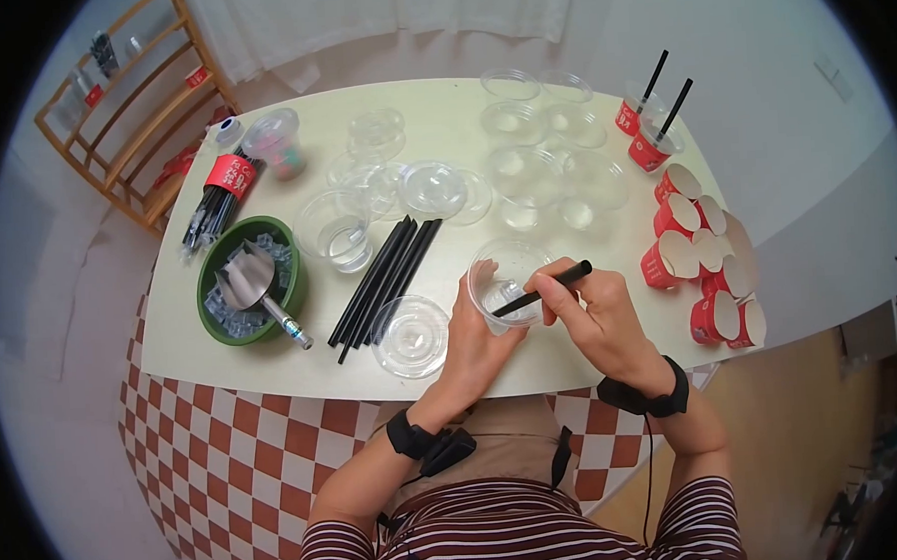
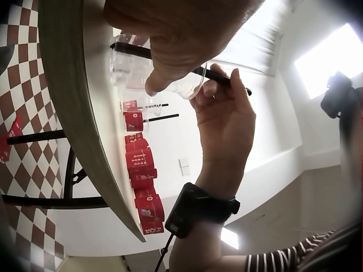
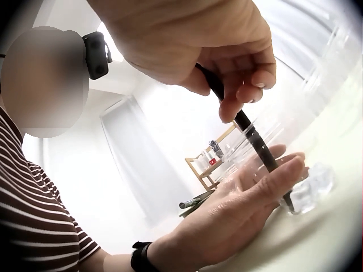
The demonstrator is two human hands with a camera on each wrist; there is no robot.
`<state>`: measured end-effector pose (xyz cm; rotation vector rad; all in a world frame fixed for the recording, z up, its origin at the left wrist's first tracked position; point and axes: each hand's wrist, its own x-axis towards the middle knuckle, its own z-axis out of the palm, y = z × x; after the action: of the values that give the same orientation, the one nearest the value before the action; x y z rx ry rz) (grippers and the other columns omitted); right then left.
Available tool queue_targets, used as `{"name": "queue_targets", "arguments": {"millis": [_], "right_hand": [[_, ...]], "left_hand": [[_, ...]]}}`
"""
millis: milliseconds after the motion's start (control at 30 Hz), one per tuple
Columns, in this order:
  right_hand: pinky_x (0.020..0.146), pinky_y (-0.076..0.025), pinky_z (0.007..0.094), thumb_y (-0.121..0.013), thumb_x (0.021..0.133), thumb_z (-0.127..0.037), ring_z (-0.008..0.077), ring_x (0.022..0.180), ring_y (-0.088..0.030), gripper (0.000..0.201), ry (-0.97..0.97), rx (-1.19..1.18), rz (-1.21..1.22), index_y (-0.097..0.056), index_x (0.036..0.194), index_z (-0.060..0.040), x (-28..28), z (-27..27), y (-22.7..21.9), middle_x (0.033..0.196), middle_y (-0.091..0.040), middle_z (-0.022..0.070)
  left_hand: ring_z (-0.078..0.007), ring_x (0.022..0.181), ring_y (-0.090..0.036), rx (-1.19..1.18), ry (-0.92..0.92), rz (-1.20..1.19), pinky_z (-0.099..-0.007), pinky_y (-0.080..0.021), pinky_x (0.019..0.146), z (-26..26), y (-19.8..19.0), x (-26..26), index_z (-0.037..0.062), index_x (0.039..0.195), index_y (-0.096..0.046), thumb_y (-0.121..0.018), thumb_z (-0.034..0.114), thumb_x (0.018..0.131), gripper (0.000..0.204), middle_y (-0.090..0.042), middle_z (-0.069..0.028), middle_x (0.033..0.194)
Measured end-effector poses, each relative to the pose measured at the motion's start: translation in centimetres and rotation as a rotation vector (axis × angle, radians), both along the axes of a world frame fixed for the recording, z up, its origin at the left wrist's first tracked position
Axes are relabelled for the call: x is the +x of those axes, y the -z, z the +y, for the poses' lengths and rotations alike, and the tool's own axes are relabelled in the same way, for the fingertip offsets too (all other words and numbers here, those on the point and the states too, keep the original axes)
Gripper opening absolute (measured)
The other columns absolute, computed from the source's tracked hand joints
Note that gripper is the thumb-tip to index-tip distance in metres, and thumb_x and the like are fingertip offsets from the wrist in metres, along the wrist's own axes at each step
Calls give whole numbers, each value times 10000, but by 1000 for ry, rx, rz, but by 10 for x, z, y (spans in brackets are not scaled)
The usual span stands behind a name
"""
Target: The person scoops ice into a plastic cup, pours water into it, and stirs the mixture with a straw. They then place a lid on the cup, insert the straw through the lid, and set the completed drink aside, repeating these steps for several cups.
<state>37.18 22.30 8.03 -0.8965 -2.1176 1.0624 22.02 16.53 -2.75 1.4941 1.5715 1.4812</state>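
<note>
The right hand [image 1: 600, 318] pinches a stiff, light black straw [image 1: 544, 289], dipping it into the thin, crushable clear cup [image 1: 509, 282] cradled by the left hand [image 1: 476, 344]; best held gently around its wall.

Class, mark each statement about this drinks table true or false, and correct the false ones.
1. The right hand pinches a black straw whose tip is in a clear plastic cup. True.
2. The left hand rests flat on the table. False: it holds that cup's side.
3. A metal scoop lies in the green bowl of ice. True.
4. Loose black straws lie to the right of the cup. False: to its left.
5. The red paper cups are stacked upright. False: most lie tipped on their sides.
</note>
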Motion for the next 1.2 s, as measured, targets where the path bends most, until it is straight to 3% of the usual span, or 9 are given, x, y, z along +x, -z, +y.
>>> {"name": "queue_targets", "arguments": {"millis": [67, 167, 267, 367, 467, 733, 967, 1067, 1200], "right_hand": [[592, -465, 338, -656, 968, -122, 244, 669, -639, 149, 39, 6, -72, -674, 960, 25, 4, 3, -3, 811, -662, 156], [590, -463, 333, -654, 974, -131, 215, 662, -633, 159, 103, 281, -78, -673, 960, 26, 3, 7, 5, 801, -659, 152], [587, -462, 346, -654, 974, -139, 231, 645, -619, 169, 72, 323, 19, -672, 962, 29, -4, 6, 12, 780, -646, 151], [583, -459, 363, -654, 971, -140, 272, 629, -606, 171, 1, 161, 157, -673, 963, 30, -10, 1, 16, 762, -632, 150], [578, -452, 381, -655, 970, -142, 299, 619, -589, 172, -29, 18, 31, -675, 968, 29, -4, -2, -3, 755, -622, 150], [565, -439, 394, -661, 969, -151, 298, 592, -575, 185, 42, 371, 42, -677, 977, 33, -7, 8, 15, 705, -602, 149], [598, -455, 384, -673, 962, -150, 299, 628, -582, 183, -17, -18, 29, -676, 986, 32, -2, -4, -5, 703, -582, 153], [607, -466, 379, -670, 963, -152, 308, 645, -597, 177, 58, 273, -63, -674, 999, 22, 5, 9, 10, 735, -599, 154], [612, -469, 376, -660, 969, -151, 311, 652, -596, 160, 38, 336, 23, -675, 1010, 2, -3, 7, 17, 783, -615, 150]], "left_hand": [[-391, 1295, -533, 15, -3, 29, -427, -456, 1064, 0, 1, 0, -40, 1446, -359, -797, 75, 765, 818, -513, -240, 1390], [-391, 1296, -533, 29, -2, 39, -429, -460, 1061, 1, 2, 0, -41, 1446, -359, -796, 78, 771, 813, -510, -241, 1395], [-336, 1300, -540, 22, -6, -19, -392, -458, 1065, 1, 3, 1, -52, 1432, -377, -823, 96, 764, 816, -517, -213, 1379], [-338, 1295, -545, -6, 15, -58, -395, -463, 1058, 2, 4, -1, -49, 1433, -372, -824, 100, 768, 818, -518, -218, 1377], [-396, 1314, -525, 14, 16, -5, -419, -462, 1061, 0, 1, -2, -43, 1447, -351, -813, 109, 778, 827, -505, -255, 1405], [-398, 1315, -524, 19, 26, -16, -422, -456, 1066, 1, -1, -1, -48, 1450, -340, -802, 82, 775, 829, -501, -260, 1404], [-396, 1318, -520, 30, 23, 3, -419, -454, 1070, -1, 0, -1, -49, 1451, -340, -801, 82, 779, 826, -498, -263, 1400], [-397, 1321, -517, 20, 24, 16, -420, -450, 1075, -1, -1, -2, -48, 1452, -339, -802, 84, 780, 826, -497, -262, 1404], [-397, 1323, -516, 12, 32, -17, -421, -450, 1076, 0, 1, -2, -47, 1452, -340, -802, 95, 788, 822, -496, -261, 1407]]}}
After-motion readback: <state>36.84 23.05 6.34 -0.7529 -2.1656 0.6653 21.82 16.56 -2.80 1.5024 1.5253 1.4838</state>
